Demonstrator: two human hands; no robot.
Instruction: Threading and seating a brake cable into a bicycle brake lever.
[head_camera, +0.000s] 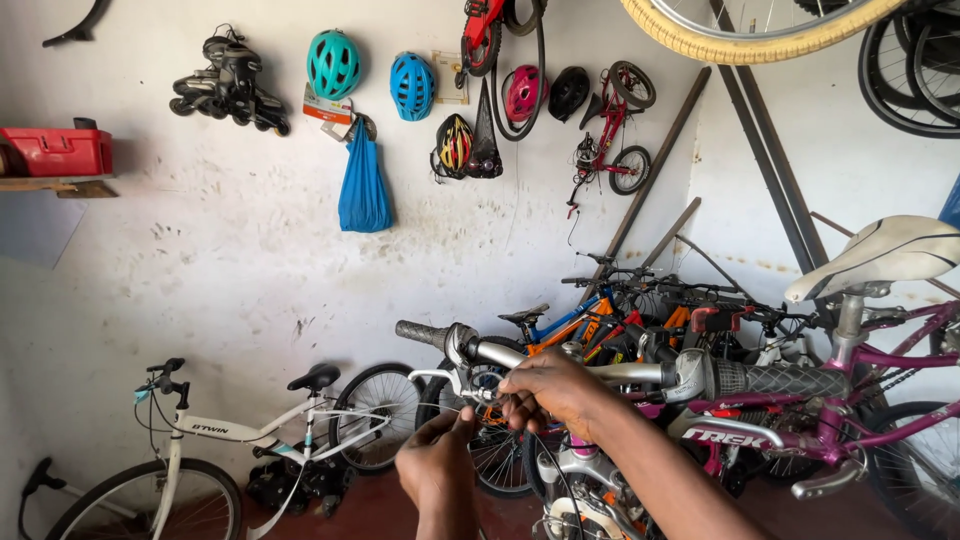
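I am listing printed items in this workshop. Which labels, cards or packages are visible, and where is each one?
Card tag: on the wall under the teal helmet; rectangular, white and orange-red.
Pale card: on the wall right of the blue helmet; rectangular, yellowish.
Blue bag: hangs below the tag; plain.
No screens.

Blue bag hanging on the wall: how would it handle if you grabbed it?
The blue bag hangs in soft folds, so it is probably floppy. It sags narrow, not bulging, so likely light. Hung from one point at its top, it would probably swing when pushed.
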